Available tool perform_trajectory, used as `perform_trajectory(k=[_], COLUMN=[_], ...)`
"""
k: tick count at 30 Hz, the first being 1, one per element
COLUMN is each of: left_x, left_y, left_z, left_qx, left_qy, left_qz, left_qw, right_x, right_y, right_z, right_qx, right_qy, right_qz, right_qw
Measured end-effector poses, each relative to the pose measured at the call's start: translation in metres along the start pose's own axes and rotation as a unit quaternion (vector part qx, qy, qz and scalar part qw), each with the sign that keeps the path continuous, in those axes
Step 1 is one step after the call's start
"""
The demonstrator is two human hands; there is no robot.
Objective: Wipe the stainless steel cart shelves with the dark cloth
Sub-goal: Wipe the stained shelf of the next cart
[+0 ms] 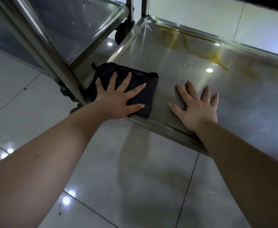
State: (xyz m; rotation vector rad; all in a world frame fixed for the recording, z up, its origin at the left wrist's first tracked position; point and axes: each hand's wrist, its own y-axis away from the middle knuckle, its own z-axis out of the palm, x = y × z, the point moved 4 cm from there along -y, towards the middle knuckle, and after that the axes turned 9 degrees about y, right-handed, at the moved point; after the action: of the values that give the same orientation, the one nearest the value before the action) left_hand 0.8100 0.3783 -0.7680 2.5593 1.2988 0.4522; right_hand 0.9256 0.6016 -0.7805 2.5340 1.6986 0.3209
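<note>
Head view, steeply downward, close over a seemingly low cart shelf point(168, 66).

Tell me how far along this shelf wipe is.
Early, I'd judge. Done: nothing clearly, though the shelf shows no residue in its near part. In hand: the left hand presses the dark cloth flat at the near left corner, and the right hand lies flat on bare steel. Left: the yellow spill along the far rim looks untouched, plus the neighbouring shelf.

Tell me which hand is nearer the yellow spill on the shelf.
Right. The right hand lies flat on the shelf, this side of the yellow spill and apart from it; the left hand presses the dark cloth at the shelf's left corner, farther off.
</note>
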Motion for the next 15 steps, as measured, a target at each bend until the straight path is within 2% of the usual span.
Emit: perform_trajectory(k=[6,9,15], left_x=[-0.001,0.001,0.023], left_y=[0.0,0.002,0.007], left_z=[-0.002,0.0,0.004], left_qx=[0.012,0.019,0.004], left_qy=[0.006,-0.006,0.006], left_qz=[0.005,0.009,0.001], left_qw=[1.0,1.0,1.0], right_x=[0.028,0.043,0.038], right_y=[0.028,0.054,0.053], right_z=[-0.001,0.011,0.014], right_qx=[-0.013,-0.02,0.002], right_qy=[-0.03,-0.013,-0.002], right_qz=[-0.059,-0.032,-0.005], right_qw=[0.998,0.999,1.0])
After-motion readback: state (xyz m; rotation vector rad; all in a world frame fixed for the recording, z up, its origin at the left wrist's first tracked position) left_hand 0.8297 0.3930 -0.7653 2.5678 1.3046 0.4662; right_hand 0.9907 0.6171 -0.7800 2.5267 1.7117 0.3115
